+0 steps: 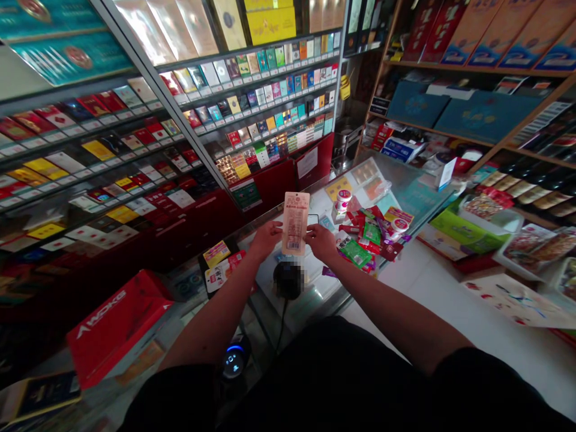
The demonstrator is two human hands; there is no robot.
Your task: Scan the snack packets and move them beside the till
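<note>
A flat, pale pinkish-beige snack packet (296, 219) with printed text, a barcode near its lower end and a hang hole at the top is held upright over the counter. My left hand (267, 238) pinches its left edge, and my right hand (321, 241) is closed on its right edge. Just below the packet stands a round black device (288, 280) with a cable, its surface partly blurred. To the right of my right hand lies a heap of colourful snack packets (371, 234), with a small white and pink tub (344, 200) at its back.
The glass counter (416, 180) runs away to the right. Left of my left arm are a white and red packet (225, 271), a red box (119, 324) and a round device with a lit display (234, 360). Shelves of cigarette packs (265, 96) line the wall ahead.
</note>
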